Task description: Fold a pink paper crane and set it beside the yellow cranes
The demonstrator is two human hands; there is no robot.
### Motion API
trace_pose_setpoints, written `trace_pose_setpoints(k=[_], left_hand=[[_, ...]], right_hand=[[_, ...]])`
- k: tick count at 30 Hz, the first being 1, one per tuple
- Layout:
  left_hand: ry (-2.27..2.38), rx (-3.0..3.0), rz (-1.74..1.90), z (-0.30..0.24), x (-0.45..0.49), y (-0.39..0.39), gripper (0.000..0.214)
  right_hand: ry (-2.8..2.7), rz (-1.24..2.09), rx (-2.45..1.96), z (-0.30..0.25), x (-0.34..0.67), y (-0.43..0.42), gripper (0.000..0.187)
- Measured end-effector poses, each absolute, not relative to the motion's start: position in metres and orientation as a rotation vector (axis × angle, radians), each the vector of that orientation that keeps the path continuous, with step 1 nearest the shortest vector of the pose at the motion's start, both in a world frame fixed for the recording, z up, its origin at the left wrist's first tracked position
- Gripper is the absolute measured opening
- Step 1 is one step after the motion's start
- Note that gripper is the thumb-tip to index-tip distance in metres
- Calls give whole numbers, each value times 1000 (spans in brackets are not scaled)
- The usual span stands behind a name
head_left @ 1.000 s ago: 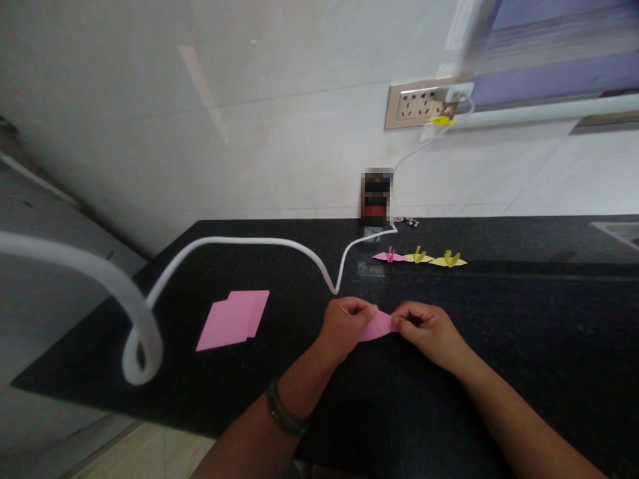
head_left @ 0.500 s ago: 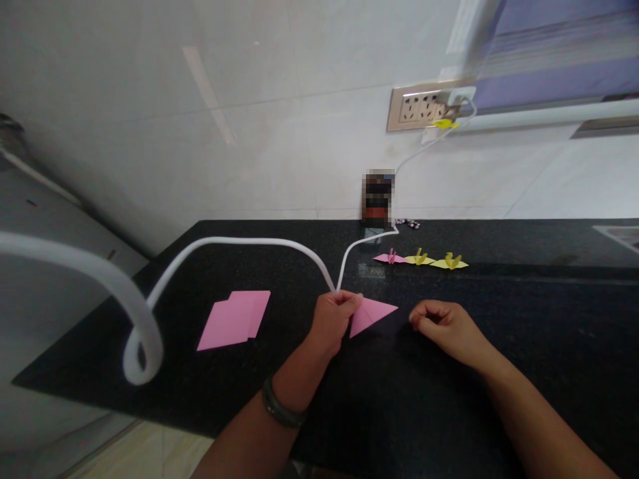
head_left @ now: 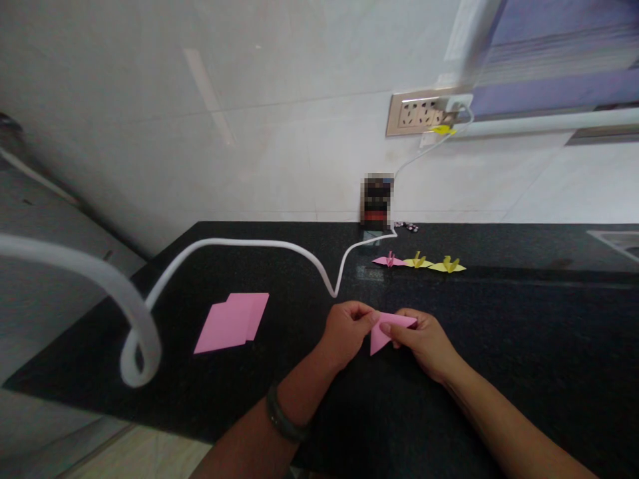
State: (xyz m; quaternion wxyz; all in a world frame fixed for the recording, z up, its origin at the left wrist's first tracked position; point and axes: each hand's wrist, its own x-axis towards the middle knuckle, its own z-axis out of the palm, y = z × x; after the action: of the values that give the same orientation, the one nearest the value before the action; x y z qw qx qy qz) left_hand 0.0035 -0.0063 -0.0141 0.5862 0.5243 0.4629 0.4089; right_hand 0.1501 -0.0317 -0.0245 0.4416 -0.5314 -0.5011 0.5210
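Note:
A folded pink paper [head_left: 380, 338], roughly triangular, is held between both hands above the dark countertop. My left hand [head_left: 349, 330] pinches its left corner between thumb and fingers. From the other side my right hand [head_left: 422, 339] is closed on it, thumb across the front and fingers behind. Part of the paper is hidden by the fingers. To the left lie pink paper sheets [head_left: 232, 320], overlapping and flat. Beyond the hands stand a pink paper crane [head_left: 390, 260] and two yellow paper cranes [head_left: 448, 265] in a row.
A white cable [head_left: 249, 242] curves across the black countertop [head_left: 164, 359], dipping just behind my left hand. A phone-like object [head_left: 377, 201], blurred out, leans on the wall. The wall socket [head_left: 417, 112] has a plug in it, with a yellow paper piece [head_left: 443, 130] close by.
My right hand has moved left and taken hold of the folded pink paper. My left hand has carried the paper slightly right and nearer to me.

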Motion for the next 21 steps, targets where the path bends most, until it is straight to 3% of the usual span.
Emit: trace_pose_setpoints(k=[5,10,21], left_hand=[[1150,1224,1013,-15,1,-3,21],[1069,1090,792,-12,1,-3,22],[799,918,650,-14,-1,-8,25]], right_hand=[[-1231,1242,-1323,-24,155,-27,24],[-1096,1190,-1248,-23,157,-27,21],[-1075,1339,-1032,-19,156,-32,14]])
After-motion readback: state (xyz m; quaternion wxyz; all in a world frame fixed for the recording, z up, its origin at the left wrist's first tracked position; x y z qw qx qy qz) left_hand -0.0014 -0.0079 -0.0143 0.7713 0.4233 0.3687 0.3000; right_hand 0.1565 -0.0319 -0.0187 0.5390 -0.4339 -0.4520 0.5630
